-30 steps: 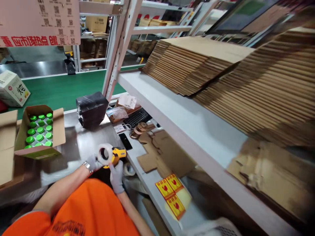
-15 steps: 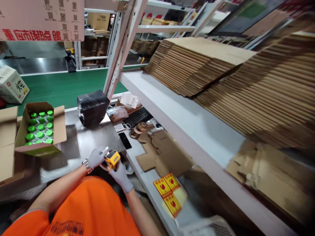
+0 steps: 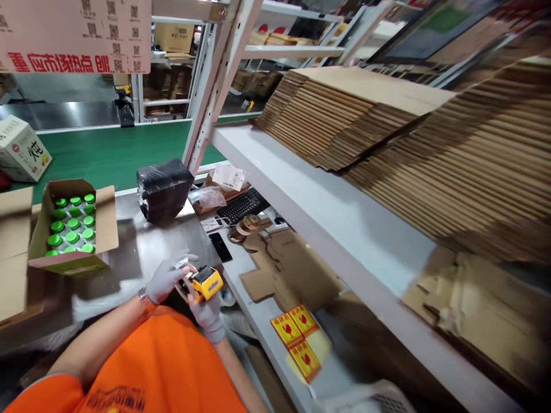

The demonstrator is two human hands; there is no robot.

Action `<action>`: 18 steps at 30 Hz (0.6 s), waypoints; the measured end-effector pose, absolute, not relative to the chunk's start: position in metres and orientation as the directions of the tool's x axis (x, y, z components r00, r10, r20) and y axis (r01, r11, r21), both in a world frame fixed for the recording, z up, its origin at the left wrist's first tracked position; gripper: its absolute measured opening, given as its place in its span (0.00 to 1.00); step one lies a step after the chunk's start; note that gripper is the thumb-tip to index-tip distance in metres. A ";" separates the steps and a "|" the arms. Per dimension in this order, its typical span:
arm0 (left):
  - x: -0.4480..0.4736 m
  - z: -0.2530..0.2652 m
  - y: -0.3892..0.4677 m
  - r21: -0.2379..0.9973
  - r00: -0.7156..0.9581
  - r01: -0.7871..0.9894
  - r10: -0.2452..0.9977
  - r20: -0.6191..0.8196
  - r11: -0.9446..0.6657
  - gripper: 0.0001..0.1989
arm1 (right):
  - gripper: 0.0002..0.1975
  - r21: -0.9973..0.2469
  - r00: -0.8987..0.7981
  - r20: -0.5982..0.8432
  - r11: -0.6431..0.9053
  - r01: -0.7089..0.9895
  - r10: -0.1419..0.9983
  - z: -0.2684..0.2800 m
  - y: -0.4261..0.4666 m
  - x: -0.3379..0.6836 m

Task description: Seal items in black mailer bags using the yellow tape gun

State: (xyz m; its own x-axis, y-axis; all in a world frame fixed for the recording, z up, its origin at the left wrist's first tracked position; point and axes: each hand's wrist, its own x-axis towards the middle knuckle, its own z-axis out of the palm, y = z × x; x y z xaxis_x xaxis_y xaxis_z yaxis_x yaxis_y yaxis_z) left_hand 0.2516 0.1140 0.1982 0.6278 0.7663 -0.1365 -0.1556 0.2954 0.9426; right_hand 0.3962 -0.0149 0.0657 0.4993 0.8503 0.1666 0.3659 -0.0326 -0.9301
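In front of my orange shirt, both gloved hands meet at a yellow and black tape dispenser (image 3: 207, 283). My right hand (image 3: 209, 318) is closed around it from below, with a tape roll partly showing beside the fingers. My left hand (image 3: 166, 280) reaches in from the left, its fingers bent against the dispenser's near end, where something shiny shows. Exactly what those fingertips pinch is partly hidden. Left of the hands, an open carton (image 3: 71, 265) holds several green-capped bottles (image 3: 73, 223). A black wrapped package (image 3: 165, 192) lies on the metal table (image 3: 148, 244).
A green conveyor belt (image 3: 116, 148) runs behind the table, with a white box (image 3: 23, 149) on it. To the right, flattened cartons (image 3: 336, 120) fill a shelf (image 3: 327, 189). Beneath are a phone (image 3: 221, 246), a keyboard (image 3: 243, 206), tape rolls (image 3: 245, 228) and yellow fragile labels (image 3: 297, 341).
The tape dispenser and my right hand have moved slightly right and down. My left hand has turned, its fingers now further over the dispenser's end. The view shifted a little.
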 end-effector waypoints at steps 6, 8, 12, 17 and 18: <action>0.252 0.215 0.124 0.970 0.658 -0.120 0.749 -0.081 0.210 0.16 | 0.23 -0.946 0.546 0.136 -0.055 0.319 0.827 0.073 -0.012 0.397; 0.250 0.229 0.131 0.984 0.641 -0.117 0.767 -0.026 0.131 0.15 | 0.25 -0.950 0.531 0.117 -0.061 0.306 0.839 0.070 -0.015 0.400; 0.241 0.261 0.151 0.991 0.566 -0.086 0.814 0.132 -0.102 0.16 | 0.29 -0.910 0.471 0.064 -0.142 0.389 0.880 0.057 -0.032 0.412; 0.243 0.272 0.142 0.980 0.541 -0.073 0.818 0.196 -0.187 0.14 | 0.29 -0.890 0.493 0.045 -0.189 0.415 0.869 0.062 -0.037 0.421; 0.247 0.269 0.133 0.978 0.595 -0.090 0.777 0.205 -0.189 0.12 | 0.25 -0.906 0.514 0.049 -0.179 0.384 0.856 0.068 -0.031 0.420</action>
State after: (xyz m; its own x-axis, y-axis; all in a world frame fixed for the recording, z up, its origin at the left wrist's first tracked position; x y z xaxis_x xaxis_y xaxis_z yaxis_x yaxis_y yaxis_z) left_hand 0.2466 0.1329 0.2690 0.5947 0.7774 0.2049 -0.0904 -0.1885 0.9779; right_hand 0.4203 -0.0309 0.0678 0.5144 0.8562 0.0485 0.3839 -0.1793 -0.9058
